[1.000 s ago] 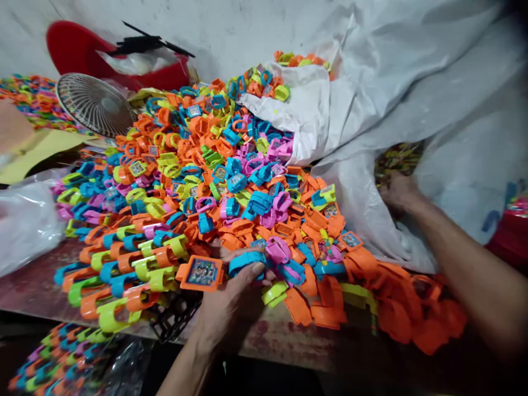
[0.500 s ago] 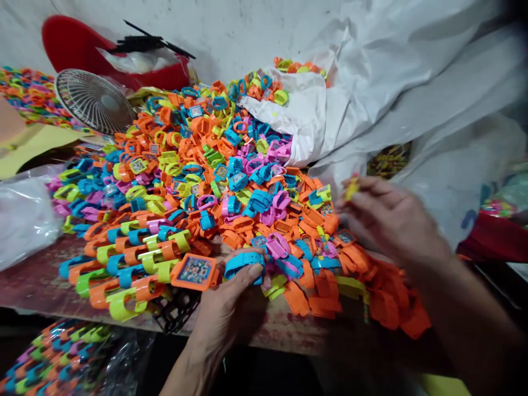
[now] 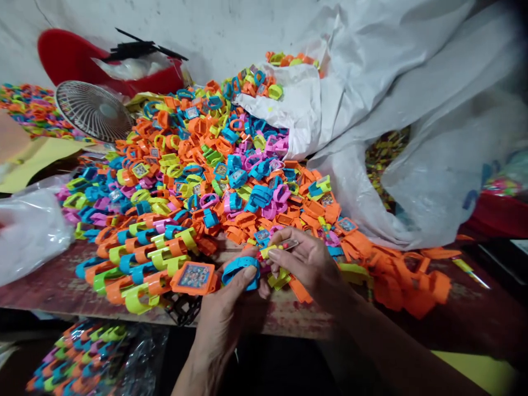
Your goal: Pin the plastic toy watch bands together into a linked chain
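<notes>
My left hand is closed on a blue toy watch, thumb pressed over its looped strap. Touching that hand's left side is an orange toy watch with a picture face; whether the fingers also grip it is hidden. Beside the blue watch, my right hand pinches a small yellow tube with a reddish tip and a clear end. Its tip points at the blue strap; contact cannot be made out. Past both hands rises a big heap of coloured toy watches.
Rows of linked watches lie left on the worn table. A fan and red basin stand behind. To the right are a white bag with small yellow pieces inside, orange straps and another tube.
My right hand has come from beside the white bag, leftward and down to the blue watch, bringing the yellow tube. My left hand still holds the blue watch in about the same place.
</notes>
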A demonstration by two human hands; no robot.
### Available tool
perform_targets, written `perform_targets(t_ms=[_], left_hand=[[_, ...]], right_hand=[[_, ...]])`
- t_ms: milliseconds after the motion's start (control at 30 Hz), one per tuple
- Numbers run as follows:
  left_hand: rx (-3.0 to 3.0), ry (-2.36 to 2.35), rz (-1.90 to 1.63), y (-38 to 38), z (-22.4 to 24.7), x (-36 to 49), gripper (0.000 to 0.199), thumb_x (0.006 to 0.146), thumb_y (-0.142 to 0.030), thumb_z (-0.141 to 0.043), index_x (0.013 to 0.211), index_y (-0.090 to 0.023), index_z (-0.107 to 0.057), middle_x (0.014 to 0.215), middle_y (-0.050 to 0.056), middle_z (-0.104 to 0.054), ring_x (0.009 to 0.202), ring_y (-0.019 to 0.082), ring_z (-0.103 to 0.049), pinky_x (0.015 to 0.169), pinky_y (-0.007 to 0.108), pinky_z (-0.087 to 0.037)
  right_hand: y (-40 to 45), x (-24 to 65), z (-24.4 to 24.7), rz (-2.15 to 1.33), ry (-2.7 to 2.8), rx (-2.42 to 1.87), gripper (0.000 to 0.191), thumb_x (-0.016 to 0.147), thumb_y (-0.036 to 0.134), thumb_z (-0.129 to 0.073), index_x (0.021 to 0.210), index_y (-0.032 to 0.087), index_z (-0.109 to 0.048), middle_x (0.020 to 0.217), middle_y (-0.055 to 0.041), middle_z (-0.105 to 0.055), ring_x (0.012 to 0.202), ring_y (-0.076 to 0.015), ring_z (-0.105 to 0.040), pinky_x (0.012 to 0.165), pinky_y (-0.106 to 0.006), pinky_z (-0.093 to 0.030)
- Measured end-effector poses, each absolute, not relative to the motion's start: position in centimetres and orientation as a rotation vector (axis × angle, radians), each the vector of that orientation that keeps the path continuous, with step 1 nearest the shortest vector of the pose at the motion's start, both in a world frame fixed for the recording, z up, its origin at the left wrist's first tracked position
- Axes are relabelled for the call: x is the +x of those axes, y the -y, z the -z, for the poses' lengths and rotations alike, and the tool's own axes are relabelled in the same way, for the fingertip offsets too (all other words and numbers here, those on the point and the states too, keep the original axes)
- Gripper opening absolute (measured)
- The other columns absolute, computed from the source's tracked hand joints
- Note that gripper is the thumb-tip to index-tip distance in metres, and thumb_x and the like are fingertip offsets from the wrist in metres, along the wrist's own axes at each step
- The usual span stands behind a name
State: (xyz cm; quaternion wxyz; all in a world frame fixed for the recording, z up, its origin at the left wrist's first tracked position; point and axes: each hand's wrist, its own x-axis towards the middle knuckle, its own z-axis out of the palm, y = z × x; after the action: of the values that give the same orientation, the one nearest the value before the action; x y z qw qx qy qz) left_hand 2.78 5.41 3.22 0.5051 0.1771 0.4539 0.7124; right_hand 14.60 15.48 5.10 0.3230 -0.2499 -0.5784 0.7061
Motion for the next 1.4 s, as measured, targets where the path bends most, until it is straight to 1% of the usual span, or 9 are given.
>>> perform_targets(t_ms=[267,500,633,733,833,1000,1133,1300,1400], left_hand=[[0.438,-1.148,-1.693,-5.6,-3.1,3.1,0.036,0.074,-0.030,-0.077,0.104,-0.012,-0.069,0.069,0.004,-0.069,0.061,0.013,-0.063,0.064,0.021,-0.050],[0.460,-1.234,-1.686,-5.5,-2.6,3.2,0.031,0.072,-0.030,-0.078,0.097,-0.014,-0.070,0.073,0.005,-0.071,0.064,0.017,-0.066,0.068,0.027,-0.054],[0.523,-1.346,-1.657,-5.4,-2.7,3.3,0.030,0.073,-0.035,-0.077,0.092,-0.013,-0.071,0.077,0.006,-0.072,0.067,0.018,-0.066,0.071,0.030,-0.055],[0.563,-1.485,-1.646,-5.2,-2.9,3.3,0.030,0.071,-0.039,-0.078,0.088,-0.014,-0.072,0.072,0.004,-0.071,0.064,0.016,-0.065,0.069,0.026,-0.055],[0.641,-1.624,-1.645,-4.8,-3.0,3.2,0.032,0.069,-0.040,-0.079,0.091,-0.018,-0.073,0.080,0.003,-0.072,0.068,0.015,-0.065,0.066,0.023,-0.054],[0.863,-1.730,-1.552,-4.7,-3.0,2.6,0.026,0.071,-0.039,-0.078,0.088,-0.019,-0.074,0.089,0.003,-0.071,0.083,0.018,-0.065,0.080,0.025,-0.053],[0.900,-1.690,-1.490,-4.7,-3.0,2.2,0.018,0.076,-0.037,-0.075,0.079,-0.019,-0.073,0.071,0.001,-0.068,0.069,0.015,-0.062,0.073,0.024,-0.052],[0.884,-1.637,-1.455,-4.4,-2.6,1.7,0.018,0.075,-0.036,-0.077,0.080,-0.020,-0.073,0.076,0.001,-0.071,0.077,0.016,-0.064,0.076,0.023,-0.052],[0.784,-1.635,-1.503,-4.2,-2.1,1.6,0.022,0.072,-0.036,-0.080,0.085,-0.020,-0.073,0.077,0.000,-0.070,0.069,0.013,-0.062,0.066,0.021,-0.051]], right_hand=[[-16.0,15.0,-4.5,-1.744,1.660,-0.661,0.016,0.083,0.030,-0.066,0.090,0.016,-0.065,0.072,-0.0010,-0.064,0.061,-0.0118,-0.057,0.057,-0.023,-0.048],[-16.1,15.6,-5.1,-1.654,1.800,-0.520,0.006,0.086,0.021,-0.063,0.089,0.016,-0.063,0.067,0.0008,-0.065,0.061,-0.0120,-0.063,0.062,-0.023,-0.050],[-16.2,15.9,-4.3,-1.552,1.799,-0.495,0.004,0.085,0.019,-0.064,0.088,0.016,-0.064,0.074,-0.0001,-0.067,0.064,-0.0115,-0.064,0.060,-0.021,-0.050],[-16.4,16.1,-4.0,-1.436,1.887,-0.464,0.004,0.086,0.018,-0.062,0.089,0.017,-0.065,0.081,-0.0007,-0.068,0.069,-0.0116,-0.064,0.064,-0.022,-0.049],[-16.7,16.5,-4.2,-1.307,2.024,-0.435,0.005,0.087,0.017,-0.061,0.089,0.017,-0.065,0.083,-0.0010,-0.067,0.073,-0.0122,-0.063,0.066,-0.023,-0.048],[-17.1,16.8,-4.6,-1.311,2.090,-0.435,0.004,0.087,0.016,-0.059,0.087,0.016,-0.063,0.080,-0.0015,-0.065,0.071,-0.0130,-0.062,0.064,-0.024,-0.048],[-16.8,16.9,-4.5,-1.495,2.005,-0.514,0.003,0.088,0.018,-0.057,0.087,0.017,-0.059,0.077,-0.0001,-0.062,0.067,-0.0127,-0.061,0.061,-0.023,-0.048],[-16.7,17.1,-5.2,-1.271,2.183,-0.498,0.005,0.090,0.017,-0.055,0.090,0.018,-0.060,0.084,-0.0012,-0.065,0.077,-0.0142,-0.061,0.069,-0.025,-0.045],[-16.7,17.2,-5.3,-1.213,2.219,-0.431,0.006,0.091,0.016,-0.053,0.092,0.018,-0.059,0.086,-0.0006,-0.063,0.077,-0.0129,-0.060,0.069,-0.024,-0.044]])
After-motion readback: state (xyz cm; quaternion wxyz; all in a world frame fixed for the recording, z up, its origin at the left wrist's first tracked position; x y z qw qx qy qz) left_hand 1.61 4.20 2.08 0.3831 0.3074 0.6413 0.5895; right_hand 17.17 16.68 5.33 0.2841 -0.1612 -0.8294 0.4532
